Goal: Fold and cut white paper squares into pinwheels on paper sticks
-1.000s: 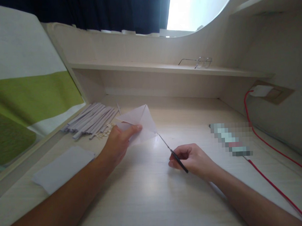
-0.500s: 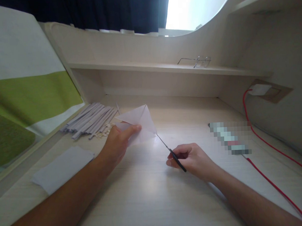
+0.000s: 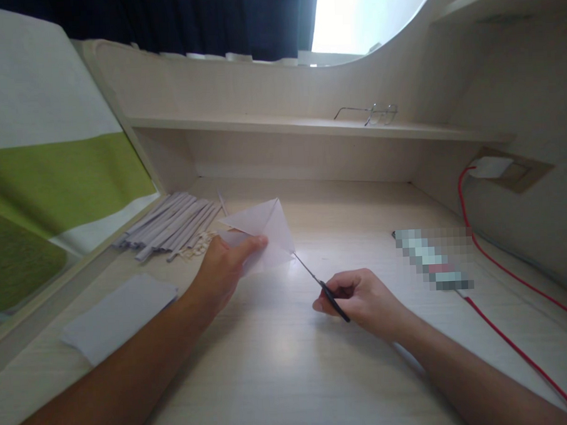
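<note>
My left hand (image 3: 229, 265) pinches a folded sheet of white paper (image 3: 275, 235) above the desk, thumb on top and fingers hidden underneath. Crease lines run to the paper's upper corner. My right hand (image 3: 357, 297) grips a pair of scissors (image 3: 333, 301) with dark handles. Their thin metal blades reach up and left, and the tips meet the paper's lower right corner. Whether the blades are cutting there, I cannot tell. Beside my left forearm lies a stack of white paper (image 3: 121, 316), partly covered by the arm.
Several rolled paper sticks (image 3: 171, 223) lie at the back left, with small cream-coloured pieces (image 3: 200, 243) beside them. A blurred-out phone (image 3: 431, 259) with a red cable (image 3: 515, 346) rests at the right. Glasses (image 3: 382, 113) sit on the shelf (image 3: 261, 122). A white plug (image 3: 491, 167) is at the wall.
Almost nothing differs. The paper and the scissors have shifted very slightly, and both hands keep their hold.
</note>
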Motion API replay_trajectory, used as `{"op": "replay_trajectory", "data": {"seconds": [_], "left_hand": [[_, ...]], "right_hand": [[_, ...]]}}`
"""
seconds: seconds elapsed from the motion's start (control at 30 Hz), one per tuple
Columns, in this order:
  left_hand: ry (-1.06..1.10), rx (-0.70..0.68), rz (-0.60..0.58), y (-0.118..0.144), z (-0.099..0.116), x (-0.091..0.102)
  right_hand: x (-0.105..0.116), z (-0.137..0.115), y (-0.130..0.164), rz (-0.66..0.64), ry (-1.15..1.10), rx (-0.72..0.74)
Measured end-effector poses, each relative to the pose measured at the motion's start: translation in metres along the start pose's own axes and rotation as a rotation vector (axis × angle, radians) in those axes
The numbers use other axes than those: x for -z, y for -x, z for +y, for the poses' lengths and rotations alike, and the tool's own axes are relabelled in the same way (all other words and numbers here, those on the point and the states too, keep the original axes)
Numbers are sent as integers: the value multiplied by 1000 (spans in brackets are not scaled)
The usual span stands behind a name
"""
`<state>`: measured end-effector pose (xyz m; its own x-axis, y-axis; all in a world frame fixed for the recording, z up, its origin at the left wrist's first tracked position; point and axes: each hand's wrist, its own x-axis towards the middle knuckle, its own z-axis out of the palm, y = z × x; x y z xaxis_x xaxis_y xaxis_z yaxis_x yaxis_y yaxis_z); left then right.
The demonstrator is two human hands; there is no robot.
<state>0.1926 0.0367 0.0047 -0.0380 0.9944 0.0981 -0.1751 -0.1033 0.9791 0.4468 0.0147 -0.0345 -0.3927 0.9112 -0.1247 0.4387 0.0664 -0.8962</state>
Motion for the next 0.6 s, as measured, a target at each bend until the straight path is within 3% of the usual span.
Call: {"op": "replay_trajectory", "data": {"seconds": [0.6], "left_hand": [[-7,-16,-8,0,-1,2]], "right_hand": [[0,5,-1,12,48,-21]]}}
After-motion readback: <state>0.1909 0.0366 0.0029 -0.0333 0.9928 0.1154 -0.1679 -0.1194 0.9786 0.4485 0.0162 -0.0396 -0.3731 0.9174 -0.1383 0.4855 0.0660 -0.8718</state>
